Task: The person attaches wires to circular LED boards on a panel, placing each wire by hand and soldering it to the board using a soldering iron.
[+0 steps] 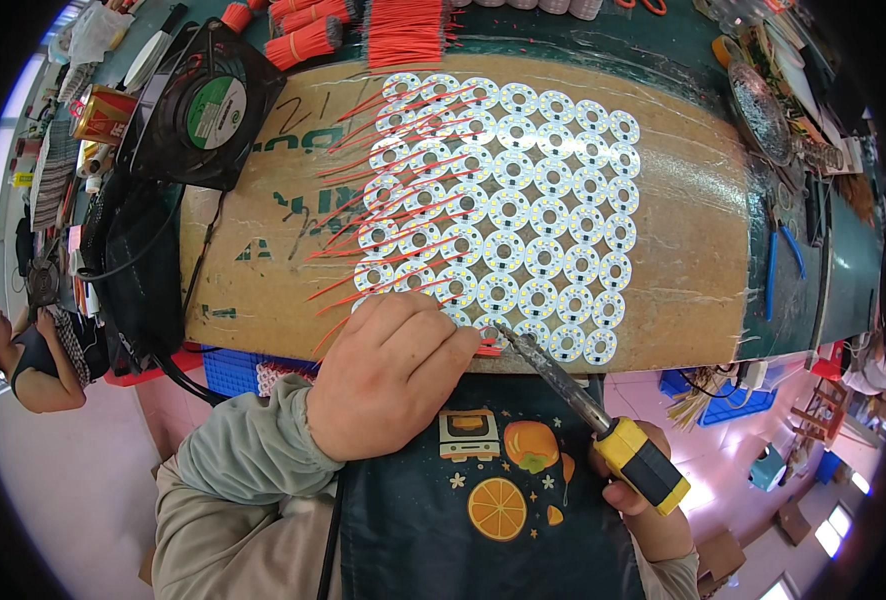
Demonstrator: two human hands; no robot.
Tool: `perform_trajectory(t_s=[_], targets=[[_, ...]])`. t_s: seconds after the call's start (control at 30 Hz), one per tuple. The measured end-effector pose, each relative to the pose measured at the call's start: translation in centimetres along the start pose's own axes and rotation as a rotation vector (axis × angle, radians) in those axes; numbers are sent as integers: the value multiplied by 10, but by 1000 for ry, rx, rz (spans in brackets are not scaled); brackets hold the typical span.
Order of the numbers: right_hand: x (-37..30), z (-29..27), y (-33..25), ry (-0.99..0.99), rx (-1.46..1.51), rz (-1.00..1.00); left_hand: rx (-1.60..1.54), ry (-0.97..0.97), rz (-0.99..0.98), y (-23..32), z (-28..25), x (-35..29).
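Note:
Rows of round white LED boards (521, 212) with centre holes lie closely side by side on a brown cardboard sheet. Thin red wires (338, 289) run from many boards in the left columns and stick out leftward. My left hand (393, 370) is closed over the near-left boards, its fingertips pinching a red wire (487, 349) at a board in the nearest row. From the right, my right hand (643, 500) grips a soldering iron (646, 466) by its yellow and black handle. The iron's tip meets that same board, close to the wire end; exact contact cannot be made out.
A black fan (208, 105) stands on the cardboard's (683, 230) left side. Bundles of red wires (405, 32) lie beyond the far edge. On the right are blue-handled pliers (771, 270) and a round metal dish (759, 112). Another person (33, 345) sits far left.

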State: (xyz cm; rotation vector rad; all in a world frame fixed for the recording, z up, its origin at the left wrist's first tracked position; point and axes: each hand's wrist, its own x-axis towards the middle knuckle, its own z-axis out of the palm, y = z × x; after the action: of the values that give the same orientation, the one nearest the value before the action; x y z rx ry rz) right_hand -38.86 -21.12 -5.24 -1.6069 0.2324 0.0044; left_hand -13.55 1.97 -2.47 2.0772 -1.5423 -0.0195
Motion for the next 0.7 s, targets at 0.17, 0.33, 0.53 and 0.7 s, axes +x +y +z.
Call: perform_trajectory(t_s=[0.17, 0.33, 0.53, 0.7], targets=[[5, 2, -5, 22, -2, 38, -13, -10, -2, 0, -1, 0], [9, 5, -4, 20, 15, -13, -11, -9, -7, 0, -1, 1], [9, 5, -1, 19, -8, -40, -5, -3, -9, 1, -1, 1], [12, 5, -7, 2, 18, -12, -7, -1, -9, 1, -1, 1]])
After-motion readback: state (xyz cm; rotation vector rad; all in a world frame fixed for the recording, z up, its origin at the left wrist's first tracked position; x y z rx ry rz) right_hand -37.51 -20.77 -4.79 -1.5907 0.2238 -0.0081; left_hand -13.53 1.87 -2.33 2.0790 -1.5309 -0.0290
